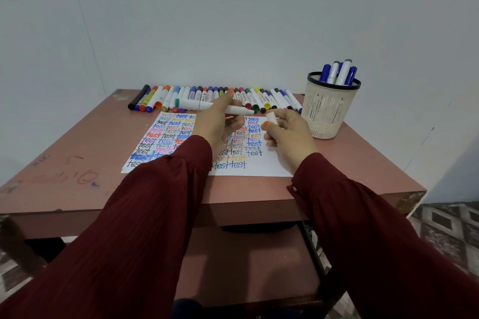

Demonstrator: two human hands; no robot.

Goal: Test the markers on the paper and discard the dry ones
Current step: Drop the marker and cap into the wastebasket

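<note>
Left hand (220,124) holds a white marker (191,104) above the paper (269,166), barrel lying roughly level along the 9-to-3 o'clock line. Its green end is at 9 o'clock and the uncapped nib at 3 o'clock; can't tell the nib colour. Left fingers (228,97) are curled round the barrel near the nib end, with the index laid over the top. Right hand (287,134) is just beside it at 3 o'clock, holding the white cap (272,117). Right fingers (268,128) pinch the cap between thumb and forefinger, the rest curled in. Cap and nib are close but apart, not touching. The paper lies flat mid-desk, covered in rows of the word "test" in many colours, with bare white at its 3 and 5 o'clock parts; the left forearm covers part of it. A row of markers (197,94) lies side by side along the 12 o'clock edge of the desk (77,142), just beyond the paper, caps in mixed colours. A beige mesh cup (329,109) with a black rim stands upright at 2 o'clock, near the paper's corner, with several blue and white markers (339,72) upright inside it. Both arms are in dark red sleeves (129,228). The desk top is reddish-brown with pen scribbles (85,176) at 8 o'clock. A plain pale wall (233,21) stands behind.
</note>
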